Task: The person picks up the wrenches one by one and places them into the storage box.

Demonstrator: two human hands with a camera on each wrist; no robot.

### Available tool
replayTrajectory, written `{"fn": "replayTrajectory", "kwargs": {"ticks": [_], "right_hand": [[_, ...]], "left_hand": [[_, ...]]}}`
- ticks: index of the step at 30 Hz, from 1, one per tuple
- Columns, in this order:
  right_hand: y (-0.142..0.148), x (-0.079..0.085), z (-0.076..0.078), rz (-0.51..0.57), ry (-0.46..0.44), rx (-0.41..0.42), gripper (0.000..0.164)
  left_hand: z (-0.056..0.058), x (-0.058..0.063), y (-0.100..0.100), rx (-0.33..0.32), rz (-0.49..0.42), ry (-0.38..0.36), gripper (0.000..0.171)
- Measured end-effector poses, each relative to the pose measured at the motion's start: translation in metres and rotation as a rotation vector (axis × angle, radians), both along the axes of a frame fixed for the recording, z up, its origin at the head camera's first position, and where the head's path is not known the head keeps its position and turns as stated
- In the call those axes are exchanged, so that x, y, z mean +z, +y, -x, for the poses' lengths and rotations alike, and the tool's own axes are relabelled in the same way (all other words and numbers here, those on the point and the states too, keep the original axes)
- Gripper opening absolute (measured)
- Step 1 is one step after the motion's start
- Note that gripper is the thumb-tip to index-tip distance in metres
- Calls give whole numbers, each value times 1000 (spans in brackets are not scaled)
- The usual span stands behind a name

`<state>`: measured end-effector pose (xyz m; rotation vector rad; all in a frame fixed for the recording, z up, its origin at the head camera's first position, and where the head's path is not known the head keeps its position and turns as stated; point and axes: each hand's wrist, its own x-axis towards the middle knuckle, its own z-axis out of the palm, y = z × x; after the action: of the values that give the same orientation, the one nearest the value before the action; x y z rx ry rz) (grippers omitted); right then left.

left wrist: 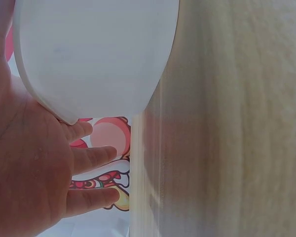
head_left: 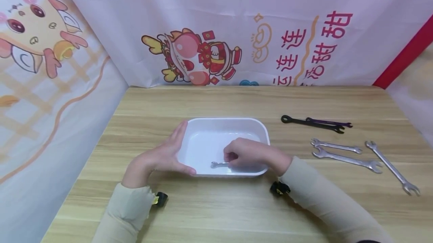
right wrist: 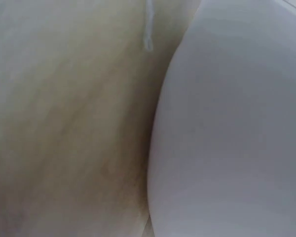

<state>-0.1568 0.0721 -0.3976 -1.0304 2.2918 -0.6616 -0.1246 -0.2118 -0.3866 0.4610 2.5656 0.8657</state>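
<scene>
A white rectangular basin (head_left: 203, 138) stands on the table in the head view. Along its left end lies my left hand (head_left: 165, 156), fingers extended past the far corner and thumb on the near rim. The left wrist view shows that palm and the spread fingers (left wrist: 91, 160) against the basin's outer wall (left wrist: 98, 59). Inside the basin, my right hand (head_left: 245, 151) pinches a small silver wrench (head_left: 219, 164) low over the floor. One end of the wrench sticks out to the left; my curled fingers hide the rest. Only the basin's outside (right wrist: 232, 123) fills the right wrist view's right half.
Right of the basin lie a black wrench (head_left: 312, 124) and a thinner dark purple wrench (head_left: 331, 123), crossing. Nearer are silver open-end wrenches: a short one (head_left: 336, 146), a larger one (head_left: 348, 159) and a slanted one (head_left: 390, 166). A printed cloth (head_left: 203, 10) hangs behind the table (head_left: 216, 209).
</scene>
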Motion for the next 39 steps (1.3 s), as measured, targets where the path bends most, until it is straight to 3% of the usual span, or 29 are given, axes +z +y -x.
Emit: {"fn": "replayTrajectory", "kwargs": {"ticks": [13,23,31,39], "right_hand": [[1,0,1,-40,143,15,16],[6,3,0,-27,169,-11,9],[14,10,-1,36,214,30,8],[32,19,-7,68,206,-32,6]], "left_hand": [[2,-3,0,6,14,0,149],[2,-2,-1,-3,11,7,149],[0,-1,-1,16,10,-20,149],[1,-1,-1,7,22,-5,150]]}}
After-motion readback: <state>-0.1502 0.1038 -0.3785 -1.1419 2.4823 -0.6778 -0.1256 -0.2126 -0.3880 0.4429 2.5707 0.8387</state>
